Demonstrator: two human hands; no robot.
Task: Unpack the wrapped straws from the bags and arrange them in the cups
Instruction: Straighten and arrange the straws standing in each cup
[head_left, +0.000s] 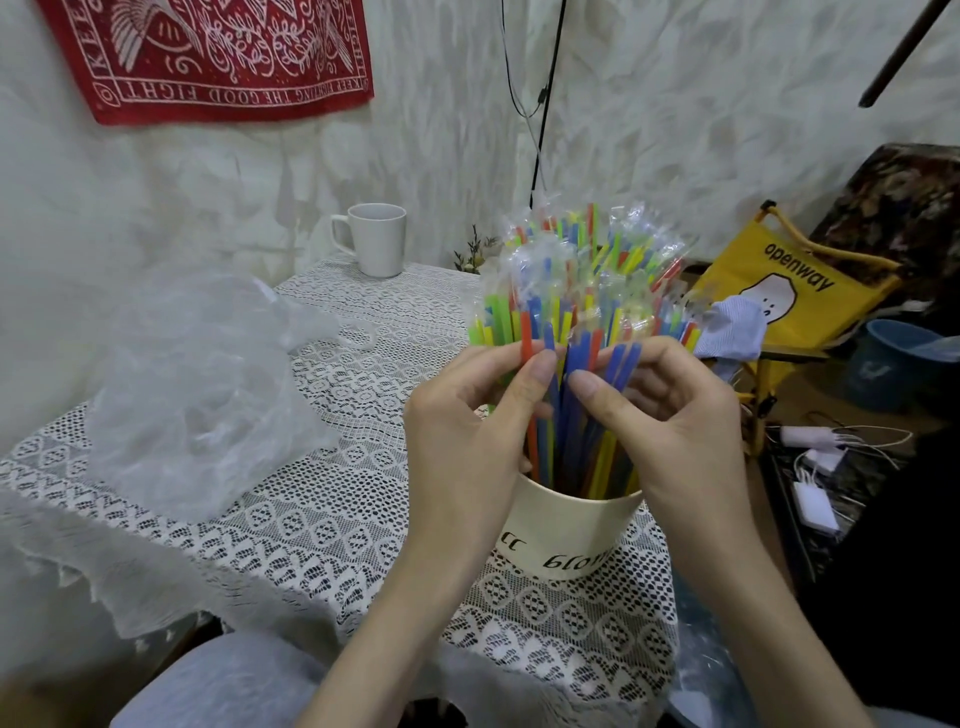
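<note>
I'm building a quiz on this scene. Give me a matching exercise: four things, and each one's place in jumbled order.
Things:
1. white mug
2. clear plastic bag
3. wrapped straws
4. yellow folding chair

Places:
A. on the floor, right of the table
B. standing in the cream cup
C. far end of the table, by the wall
D. crumpled on the lace tablecloth, left side

Pairs: 1-C, 2-D, 3-B, 4-A

The cup (571, 535) is standing near on the counter (337, 509), right of middle, with the straws (582, 312) standing in it. The bag (202, 395) is lying on the counter to its left. The mug (375, 239) is sitting at the far edge, and the chair (795, 296) is standing off the counter's right side.
</note>
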